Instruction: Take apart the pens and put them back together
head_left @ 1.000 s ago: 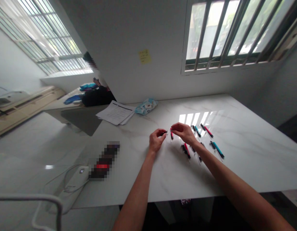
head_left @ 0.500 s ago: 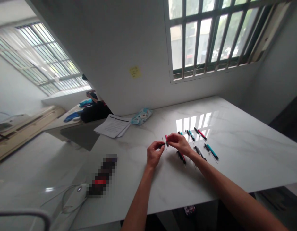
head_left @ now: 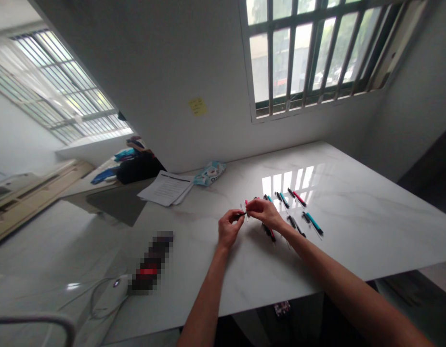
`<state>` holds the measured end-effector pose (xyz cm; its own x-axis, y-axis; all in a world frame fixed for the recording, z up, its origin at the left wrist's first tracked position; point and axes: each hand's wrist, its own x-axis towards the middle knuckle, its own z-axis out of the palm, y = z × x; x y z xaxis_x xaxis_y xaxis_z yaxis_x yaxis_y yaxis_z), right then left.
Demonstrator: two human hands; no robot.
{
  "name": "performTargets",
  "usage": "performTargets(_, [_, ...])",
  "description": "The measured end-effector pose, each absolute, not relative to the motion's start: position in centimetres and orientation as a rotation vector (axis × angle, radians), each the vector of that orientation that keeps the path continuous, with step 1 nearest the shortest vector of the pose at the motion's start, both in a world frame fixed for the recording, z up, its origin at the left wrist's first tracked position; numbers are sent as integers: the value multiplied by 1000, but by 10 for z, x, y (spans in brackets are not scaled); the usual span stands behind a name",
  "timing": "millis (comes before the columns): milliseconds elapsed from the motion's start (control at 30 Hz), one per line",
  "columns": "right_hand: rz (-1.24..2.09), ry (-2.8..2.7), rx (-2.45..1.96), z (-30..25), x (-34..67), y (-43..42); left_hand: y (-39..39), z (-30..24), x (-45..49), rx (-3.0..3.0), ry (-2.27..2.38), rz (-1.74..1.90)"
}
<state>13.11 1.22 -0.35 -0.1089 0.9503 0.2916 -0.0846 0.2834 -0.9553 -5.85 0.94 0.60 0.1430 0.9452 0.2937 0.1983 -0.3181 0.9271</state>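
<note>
My left hand (head_left: 229, 230) is closed in a pinch on a small black pen part (head_left: 242, 214) above the table. My right hand (head_left: 265, 212) is pinched at the other end of the same part, its fingertips meeting those of the left. Just behind the fingertips shows a red pen barrel (head_left: 246, 203), with a thin white refill near it. To the right lie taken-apart pens in groups: a teal barrel (head_left: 314, 223), a red barrel (head_left: 299, 198), another teal barrel (head_left: 284, 200) and a dark barrel (head_left: 298, 227). Beneath my right hand a red and black pen (head_left: 271, 233) is partly hidden.
The white marbled table (head_left: 259, 279) meets the wall below a barred window. Printed papers (head_left: 166, 188) and a blue-white packet (head_left: 210, 173) lie at the back. On the left are a blurred-out dark object (head_left: 152, 265) and a white device (head_left: 114, 289) with cables.
The view has shifted slightly. Both hands stay together, and the black part now shows bridging the fingertips of both.
</note>
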Motion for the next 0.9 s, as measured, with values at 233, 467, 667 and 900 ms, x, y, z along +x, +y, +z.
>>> performTargets(233, [1120,-1367,-864,-4,131,12,10,4,-59,1655,1130,1231])
performTargets(467, [1103,-1369,-868,-3,132,12,9,7,-58,1649,1133,1223])
performTargets(667, [1121,-1373,-872,-2,133,11,8,10,-57,1639,1127,1228])
performTargets(900, [1098,-1423,-893,-3,137,12,10,7,-56,1621,1107,1220])
